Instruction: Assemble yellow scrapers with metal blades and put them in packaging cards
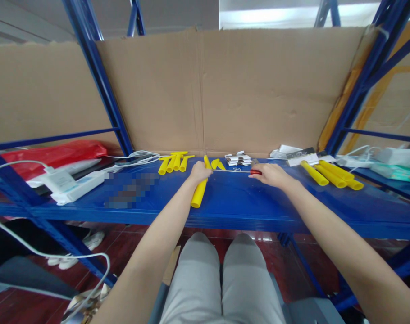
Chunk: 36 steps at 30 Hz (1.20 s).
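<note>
My left hand [201, 172] is closed around a yellow tube [198, 195], whose wide open end points toward me near the shelf's front edge. A thin pale rod or strip [232, 171] runs from beside this hand across to the right. At its right end my right hand [271, 174] is closed on a small red object [255, 172], mostly hidden by the fingers. Small yellow pieces [217, 164] lie just behind and between my hands. Beyond them sits a stack of small white and black cards [238, 159].
Several yellow T-shaped pieces [173, 163] lie left on the blue shelf [245, 202]. Yellow tubes [331, 174] and a black-and-white card [302, 156] lie right. A white power strip [79, 186], cables and a red bag [56, 153] are far left. Cardboard [252, 90] stands behind.
</note>
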### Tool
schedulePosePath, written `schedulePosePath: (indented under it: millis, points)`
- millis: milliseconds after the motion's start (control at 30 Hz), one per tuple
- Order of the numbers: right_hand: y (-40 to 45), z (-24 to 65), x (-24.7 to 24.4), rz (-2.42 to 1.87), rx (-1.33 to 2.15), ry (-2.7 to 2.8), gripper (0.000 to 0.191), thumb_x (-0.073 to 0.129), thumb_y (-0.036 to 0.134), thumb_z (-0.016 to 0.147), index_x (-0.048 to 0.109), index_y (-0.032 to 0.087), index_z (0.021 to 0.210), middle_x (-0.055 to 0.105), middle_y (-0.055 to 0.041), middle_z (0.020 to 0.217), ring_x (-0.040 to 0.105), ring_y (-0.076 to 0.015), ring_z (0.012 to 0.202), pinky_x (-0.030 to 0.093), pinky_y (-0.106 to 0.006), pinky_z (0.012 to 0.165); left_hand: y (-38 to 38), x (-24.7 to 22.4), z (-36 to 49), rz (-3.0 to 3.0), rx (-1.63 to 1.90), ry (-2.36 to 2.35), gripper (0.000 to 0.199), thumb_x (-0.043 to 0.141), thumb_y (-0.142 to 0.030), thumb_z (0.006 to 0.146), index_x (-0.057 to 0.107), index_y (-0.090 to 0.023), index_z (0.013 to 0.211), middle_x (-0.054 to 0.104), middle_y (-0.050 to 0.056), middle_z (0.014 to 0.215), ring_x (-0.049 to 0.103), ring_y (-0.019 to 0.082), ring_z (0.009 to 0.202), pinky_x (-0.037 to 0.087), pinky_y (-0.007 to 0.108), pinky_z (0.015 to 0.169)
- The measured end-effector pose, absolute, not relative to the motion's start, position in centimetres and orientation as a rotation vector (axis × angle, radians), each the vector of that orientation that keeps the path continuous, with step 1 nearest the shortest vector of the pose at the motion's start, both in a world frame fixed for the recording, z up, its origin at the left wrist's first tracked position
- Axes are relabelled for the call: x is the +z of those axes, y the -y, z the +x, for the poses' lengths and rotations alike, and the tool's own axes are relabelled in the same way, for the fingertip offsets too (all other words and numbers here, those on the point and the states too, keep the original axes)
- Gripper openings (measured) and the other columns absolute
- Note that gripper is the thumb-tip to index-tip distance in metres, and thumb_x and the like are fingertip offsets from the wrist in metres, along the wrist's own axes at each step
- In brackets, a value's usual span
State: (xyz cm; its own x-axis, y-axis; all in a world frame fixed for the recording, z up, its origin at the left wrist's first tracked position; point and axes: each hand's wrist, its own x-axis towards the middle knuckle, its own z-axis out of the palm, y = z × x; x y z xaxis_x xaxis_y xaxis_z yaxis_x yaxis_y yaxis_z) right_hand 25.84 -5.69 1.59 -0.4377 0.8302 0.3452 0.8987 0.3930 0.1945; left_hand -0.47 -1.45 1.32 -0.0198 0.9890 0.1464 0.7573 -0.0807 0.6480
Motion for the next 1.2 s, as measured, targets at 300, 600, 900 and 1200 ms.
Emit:
schedulePosePath:
  millis: [300, 600, 900, 1200]
  points:
    - [5.54, 25.7, 1.53, -1.594, -0.39, 2.422, 0.016, 0.059, 0.032, 0.087, 0.062, 0.02, 0.097, 0.072, -0.0062, 0.086, 0.065, -0.0203, 0.076, 0.039, -0.026, 0.062, 1.96, 1.49, -0.28, 1.889, 0.817, -1.819, 0.016, 0.064, -0.011, 0.074, 0.069, -0.007, 0.089, 0.074, 0.016, 0.085, 0.073, 0.027, 0.084, 0.052, 0.027, 0.069]
    - [5.76, 25.86, 1.62, -1.583, -0.502, 2.434, 0.02, 0.054, 0.037, 0.091, 0.063, 0.02, 0.093, 0.072, -0.0083, 0.088, 0.065, -0.0226, 0.08, 0.037, -0.028, 0.063, 1.91, 1.42, -0.4, 1.896, 0.824, -1.819, 0.015, 0.063, -0.011, 0.075, 0.068, -0.007, 0.088, 0.074, 0.016, 0.083, 0.072, 0.027, 0.079, 0.051, 0.027, 0.065]
    - [5.78, 25.87, 1.67, -1.624, -0.429, 2.46, 0.029, 0.05, 0.042, 0.093, 0.069, 0.02, 0.095, 0.075, -0.0086, 0.09, 0.068, -0.0229, 0.08, 0.041, -0.028, 0.065, 1.45, 1.22, -0.39, 1.894, 0.833, -1.829, 0.015, 0.065, -0.012, 0.075, 0.069, -0.007, 0.088, 0.074, 0.016, 0.084, 0.072, 0.027, 0.083, 0.051, 0.026, 0.066]
    - [5.56, 25.87, 1.52, -1.681, -0.429, 2.452, 0.028, 0.05, 0.04, 0.093, 0.07, 0.021, 0.096, 0.075, -0.0091, 0.09, 0.068, -0.0233, 0.081, 0.043, -0.028, 0.065, 2.13, 1.51, -0.27, 1.917, 0.815, -1.805, 0.016, 0.063, -0.013, 0.076, 0.069, -0.008, 0.09, 0.074, 0.014, 0.083, 0.072, 0.025, 0.085, 0.052, 0.026, 0.069]
